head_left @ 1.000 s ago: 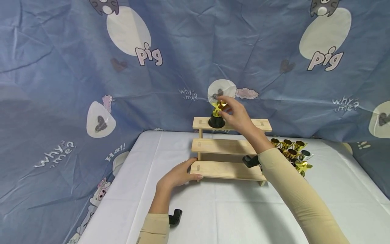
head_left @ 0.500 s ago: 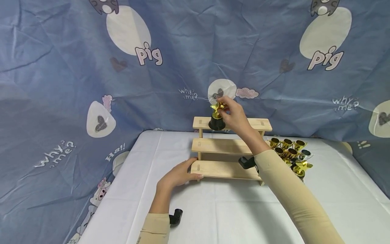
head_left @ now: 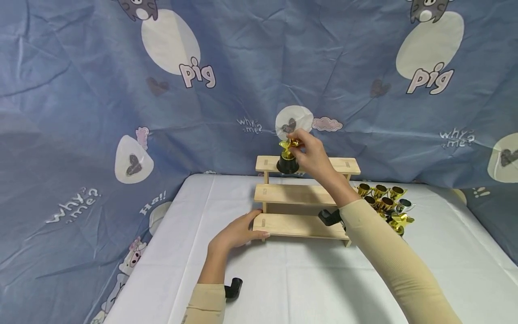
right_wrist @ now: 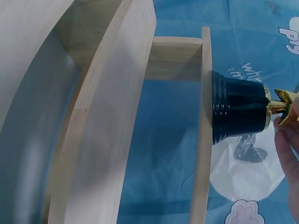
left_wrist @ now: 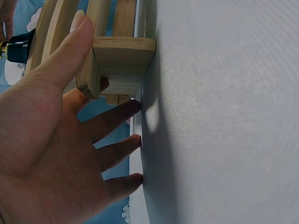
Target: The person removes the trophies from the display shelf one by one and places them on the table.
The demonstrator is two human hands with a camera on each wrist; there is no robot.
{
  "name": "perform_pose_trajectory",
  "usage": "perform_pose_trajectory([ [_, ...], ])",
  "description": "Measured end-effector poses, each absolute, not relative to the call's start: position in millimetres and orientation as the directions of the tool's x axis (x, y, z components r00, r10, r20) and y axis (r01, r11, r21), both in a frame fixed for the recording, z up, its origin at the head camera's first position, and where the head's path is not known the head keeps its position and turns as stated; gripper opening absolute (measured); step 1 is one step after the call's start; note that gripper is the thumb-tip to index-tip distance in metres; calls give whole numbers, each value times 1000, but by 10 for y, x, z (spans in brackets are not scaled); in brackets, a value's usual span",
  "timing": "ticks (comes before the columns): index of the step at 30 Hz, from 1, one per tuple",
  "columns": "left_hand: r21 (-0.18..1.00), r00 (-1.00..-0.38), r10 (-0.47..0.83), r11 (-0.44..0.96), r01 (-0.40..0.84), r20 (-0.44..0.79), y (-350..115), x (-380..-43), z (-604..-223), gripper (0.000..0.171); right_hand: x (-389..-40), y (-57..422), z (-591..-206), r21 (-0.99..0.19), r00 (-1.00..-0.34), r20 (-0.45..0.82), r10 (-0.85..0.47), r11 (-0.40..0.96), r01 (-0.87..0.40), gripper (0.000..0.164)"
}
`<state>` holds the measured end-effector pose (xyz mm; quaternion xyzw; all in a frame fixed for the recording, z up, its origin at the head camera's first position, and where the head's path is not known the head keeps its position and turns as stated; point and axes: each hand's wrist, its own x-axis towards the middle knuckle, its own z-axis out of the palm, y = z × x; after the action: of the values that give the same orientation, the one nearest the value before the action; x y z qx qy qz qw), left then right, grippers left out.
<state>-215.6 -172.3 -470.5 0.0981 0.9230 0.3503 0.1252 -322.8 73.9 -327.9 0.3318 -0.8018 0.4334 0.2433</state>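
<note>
A small star trophy (head_left: 288, 163), gold star on a black base, stands upright on the left part of the top step of a three-step wooden display rack (head_left: 301, 225). My right hand (head_left: 313, 153) pinches the trophy's gold star between thumb and fingertips; in the right wrist view the black base (right_wrist: 240, 108) meets the shelf board. At the rack's left end, my left hand (head_left: 236, 230) holds the lowest step. The left wrist view has its thumb (left_wrist: 70, 53) over the step's edge and the index finger partly hidden behind the wood, the other fingers spread down towards the tablecloth.
Several small cup trophies (head_left: 380, 191), mostly gold with one silver cup (head_left: 404, 205), stand right of the rack, partly behind the right forearm. Another gold star trophy (head_left: 401, 221) is in front of them. A blue printed curtain (head_left: 226, 99) hangs behind the white-covered table (head_left: 259, 288).
The trophy has come slightly forward on the top step, with my right hand still pinching its star. My left hand keeps its place on the rack.
</note>
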Motion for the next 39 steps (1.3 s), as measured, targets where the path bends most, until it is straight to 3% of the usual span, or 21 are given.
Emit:
perform_pose_trajectory([
  [10,672,-951,264,735,90,-162,-1723,-2160,-4687,88,-3206,726,-3244,-520,-655,687,-315,416,-746,26],
  [28,684,-950,264,725,80,-169,-1714,-2154,-4709,86,-3133,827,-3270,-556,-707,640,-301,454,-696,30],
  [39,673,-951,268,733,97,-154,-1713,-2162,-4736,84,-3140,869,-3307,-536,-679,678,-280,444,-718,31],
])
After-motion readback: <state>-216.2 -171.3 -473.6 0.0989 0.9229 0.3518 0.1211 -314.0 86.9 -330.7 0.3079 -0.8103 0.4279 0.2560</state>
